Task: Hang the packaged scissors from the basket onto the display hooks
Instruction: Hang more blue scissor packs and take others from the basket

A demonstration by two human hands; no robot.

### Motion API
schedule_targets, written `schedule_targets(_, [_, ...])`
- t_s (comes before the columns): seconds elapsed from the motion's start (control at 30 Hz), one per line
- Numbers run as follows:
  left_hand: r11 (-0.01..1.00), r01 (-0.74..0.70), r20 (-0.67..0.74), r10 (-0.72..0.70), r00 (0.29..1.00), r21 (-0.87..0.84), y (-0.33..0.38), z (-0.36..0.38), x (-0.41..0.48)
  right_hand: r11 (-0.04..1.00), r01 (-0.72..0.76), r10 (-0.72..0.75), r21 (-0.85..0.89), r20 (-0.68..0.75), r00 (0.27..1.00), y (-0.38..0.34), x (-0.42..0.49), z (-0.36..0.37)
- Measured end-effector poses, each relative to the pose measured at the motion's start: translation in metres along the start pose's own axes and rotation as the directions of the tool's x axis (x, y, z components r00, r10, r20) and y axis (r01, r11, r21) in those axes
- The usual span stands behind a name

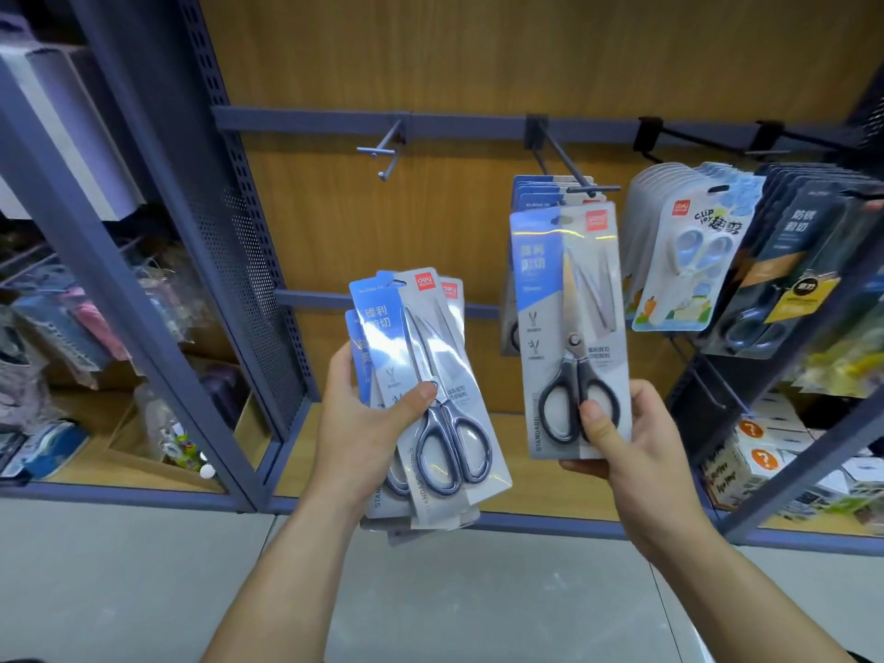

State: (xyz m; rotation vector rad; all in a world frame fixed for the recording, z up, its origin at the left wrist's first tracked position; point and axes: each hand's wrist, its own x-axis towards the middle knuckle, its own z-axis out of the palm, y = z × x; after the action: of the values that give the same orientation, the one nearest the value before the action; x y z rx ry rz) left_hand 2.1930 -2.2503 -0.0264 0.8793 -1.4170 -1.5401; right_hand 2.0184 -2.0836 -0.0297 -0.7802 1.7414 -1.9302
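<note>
My left hand [368,423] grips a fanned stack of packaged scissors [421,390], blue and grey cards tilted to the left, with grey-handled scissors on top. My right hand [617,452] holds a single pack of black-handled scissors [569,327] upright by its lower end, thumb on the handles. The top of that pack sits just below the tip of a hook [574,174] that carries several matching packs [535,193]. To the left, an empty hook [387,155] sticks out from the blue rail [311,122]. The basket is out of view.
Other scissor packs hang at the right: white and blue ones [689,251] and dark ones [794,260]. A perforated blue upright [229,232] separates a left shelf bay full of mixed goods. Small boxes [760,447] sit at lower right. A wooden shelf [516,452] lies behind my hands.
</note>
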Motion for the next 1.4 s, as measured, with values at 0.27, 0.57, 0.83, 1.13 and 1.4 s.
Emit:
schedule_targets(0.27, [1.000,0.006,0.038,-0.006,0.999,-0.004,0.000,0.000,0.001,0.999,-0.023,0.026,0.028,-0.099,0.995,0.002,0.014,-0.001])
schedule_targets(0.57, [1.000,0.004,0.067,-0.003,0.998,-0.008,0.001,0.008,0.001,0.983,-0.023,-0.007,-0.184,-0.162,0.987,0.003,0.065,0.024])
schedule_targets(0.83, [0.998,0.044,0.106,-0.040,0.994,-0.034,0.002,0.021,-0.003,0.909,-0.081,0.061,-0.409,-0.061,0.996,0.003,0.037,0.015])
schedule_targets(1.13, [0.999,0.040,0.052,-0.040,0.998,-0.014,-0.001,0.032,-0.009,0.977,-0.123,0.160,-0.174,0.213,0.964,0.008,-0.008,0.035])
schedule_targets(1.4, [0.999,0.017,0.039,-0.018,0.999,0.038,-0.005,0.034,-0.008,0.977,-0.206,0.197,0.059,0.137,0.971,0.014,0.000,0.035])
